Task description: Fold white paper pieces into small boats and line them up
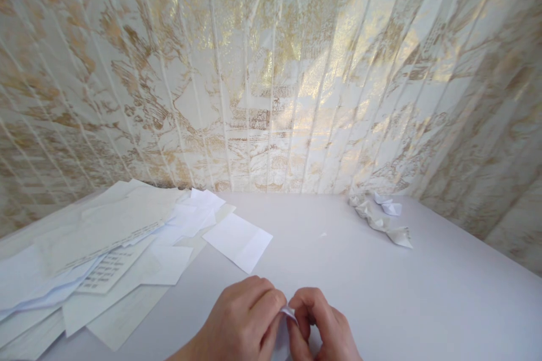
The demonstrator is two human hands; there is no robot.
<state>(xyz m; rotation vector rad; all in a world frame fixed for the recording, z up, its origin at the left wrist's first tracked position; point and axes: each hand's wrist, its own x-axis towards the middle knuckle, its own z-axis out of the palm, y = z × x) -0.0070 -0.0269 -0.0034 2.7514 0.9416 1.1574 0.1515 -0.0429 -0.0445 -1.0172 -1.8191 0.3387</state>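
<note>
At the bottom middle of the head view, my left hand and my right hand are close together over the white table. Between their fingertips they pinch a small piece of white paper, whose upper edge looks folded or curled. Fingers of both hands are closed on it, and most of the paper is hidden behind them. Just beyond my left hand a square white sheet lies flat on the table.
Overlapping paper sheets, some printed, cover the table's left side. A crumpled paper strip and a small folded white paper lie at the back right. A tiny scrap is mid-table. Patterned wall covering rises behind.
</note>
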